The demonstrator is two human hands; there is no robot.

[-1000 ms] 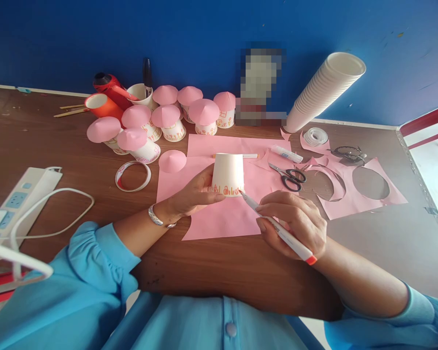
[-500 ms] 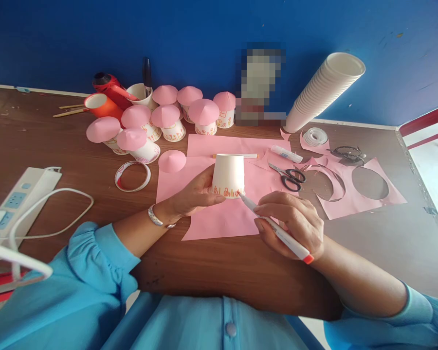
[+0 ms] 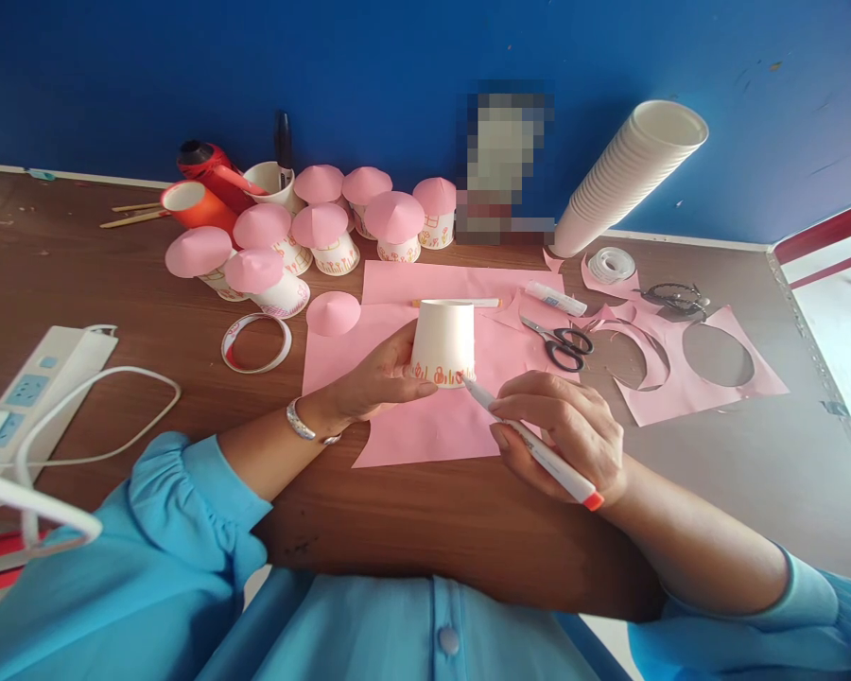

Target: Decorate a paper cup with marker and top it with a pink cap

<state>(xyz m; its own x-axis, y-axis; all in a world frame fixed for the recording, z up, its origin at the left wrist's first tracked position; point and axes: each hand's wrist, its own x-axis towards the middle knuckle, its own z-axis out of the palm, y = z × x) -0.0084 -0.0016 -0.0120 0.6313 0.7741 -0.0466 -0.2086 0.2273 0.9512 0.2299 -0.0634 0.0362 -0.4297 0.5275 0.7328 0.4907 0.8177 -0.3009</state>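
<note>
My left hand (image 3: 387, 376) is closed around the left side and lower edge of a white paper cup (image 3: 443, 333), its thumb along the bottom. Orange-red flowers and grass strokes run along the cup's lower band. Between the thumb and fingers of my right hand (image 3: 564, 435) is a white marker (image 3: 539, 446) with an orange-red end. Its tip meets the drawn band at the cup's lower right. Beneath lie pink paper sheets (image 3: 425, 435). Behind the cup, another marker (image 3: 488, 303) lies partly hidden. A loose pink paper cone (image 3: 333, 313) sits left of the cup.
Several decorated cups with pink cone roofs (image 3: 394, 218) stand at the back left. Black-handled scissors (image 3: 568, 348), a glue stick (image 3: 556, 298) and cut paper (image 3: 702, 364) lie right. A tall cup stack (image 3: 631, 175) leans by the wall. Left are a tape roll (image 3: 256, 342) and a power strip (image 3: 32, 388).
My right hand and the marker have shifted very slightly left, with the tip still at the cup's lower right. The cup and my left hand look nearly unchanged.
</note>
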